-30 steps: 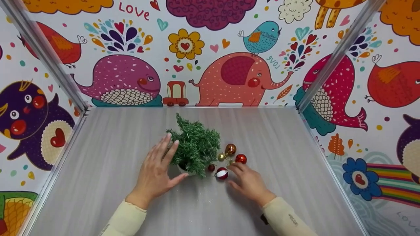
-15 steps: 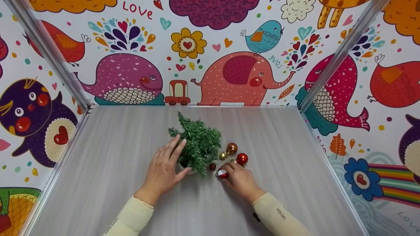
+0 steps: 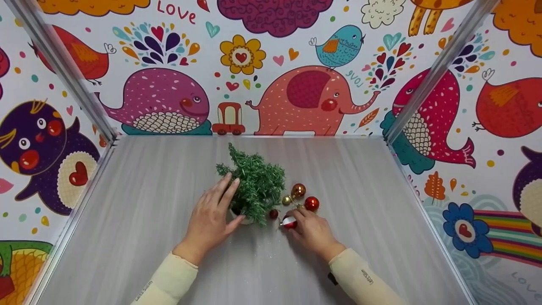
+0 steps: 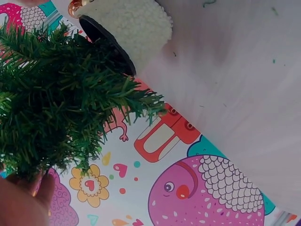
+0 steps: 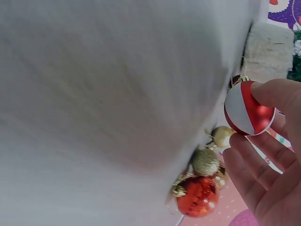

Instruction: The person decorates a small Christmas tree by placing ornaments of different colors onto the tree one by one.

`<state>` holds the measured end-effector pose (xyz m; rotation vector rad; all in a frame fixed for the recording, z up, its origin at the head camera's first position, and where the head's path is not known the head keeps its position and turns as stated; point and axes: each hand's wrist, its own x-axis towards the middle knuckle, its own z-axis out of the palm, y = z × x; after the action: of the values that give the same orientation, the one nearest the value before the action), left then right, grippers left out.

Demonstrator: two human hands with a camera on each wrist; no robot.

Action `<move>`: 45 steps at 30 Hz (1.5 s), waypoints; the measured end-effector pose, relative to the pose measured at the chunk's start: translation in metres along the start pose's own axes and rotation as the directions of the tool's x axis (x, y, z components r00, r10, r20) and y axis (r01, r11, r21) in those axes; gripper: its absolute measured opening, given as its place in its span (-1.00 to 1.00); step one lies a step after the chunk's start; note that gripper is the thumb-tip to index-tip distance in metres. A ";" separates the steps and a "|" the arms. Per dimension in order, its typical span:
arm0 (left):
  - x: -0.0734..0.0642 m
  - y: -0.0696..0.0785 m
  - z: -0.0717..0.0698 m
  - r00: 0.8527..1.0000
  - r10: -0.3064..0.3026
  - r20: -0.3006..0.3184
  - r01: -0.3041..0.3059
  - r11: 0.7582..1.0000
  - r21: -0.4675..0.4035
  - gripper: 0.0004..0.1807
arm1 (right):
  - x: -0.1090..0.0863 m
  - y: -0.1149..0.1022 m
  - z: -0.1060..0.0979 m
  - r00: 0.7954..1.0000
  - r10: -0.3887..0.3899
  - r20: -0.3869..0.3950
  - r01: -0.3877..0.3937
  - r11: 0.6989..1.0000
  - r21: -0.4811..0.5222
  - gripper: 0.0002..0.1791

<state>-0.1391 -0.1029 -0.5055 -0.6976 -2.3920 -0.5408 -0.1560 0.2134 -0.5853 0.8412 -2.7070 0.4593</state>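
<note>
L hand [image 3: 209, 216] spreads its fingers at the tree [image 3: 258, 180], mid-frame, while R hand [image 3: 314, 231] pinches the red-&-white bauble [image 3: 289, 222] just right of lower centre, whose glossy curve might slip the pinch & roll it into the red bauble [image 3: 311, 203] nearby

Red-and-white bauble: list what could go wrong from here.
The smooth red-and-white bauble could slip from the right grip, which pinches rather than encloses it. That grip might knock the shiny red bauble beside it and set it rolling. The left grip, at the small tree, could perhaps tip it.
</note>
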 end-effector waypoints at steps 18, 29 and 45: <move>0.002 -0.002 -0.002 1.000 0.011 0.006 -0.011 1.000 0.025 0.09 | 0.002 -0.023 -0.041 0.990 -0.070 -0.123 0.078 0.995 0.060 -0.56; 0.003 0.001 0.000 0.999 0.043 -0.023 -0.042 0.997 0.058 0.11 | 0.007 -0.042 -0.056 0.981 -0.106 -0.164 0.128 0.983 0.130 -0.55; -0.002 0.017 0.007 0.892 0.396 -0.219 -0.373 0.917 0.140 -0.49 | 0.007 -0.056 -0.061 0.986 -0.082 -0.143 0.127 0.929 0.348 -0.54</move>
<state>-0.1308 -0.0867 -0.5079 -0.9741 -1.9667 -0.3193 -0.1191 0.1886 -0.5150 1.0037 -2.4835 0.9659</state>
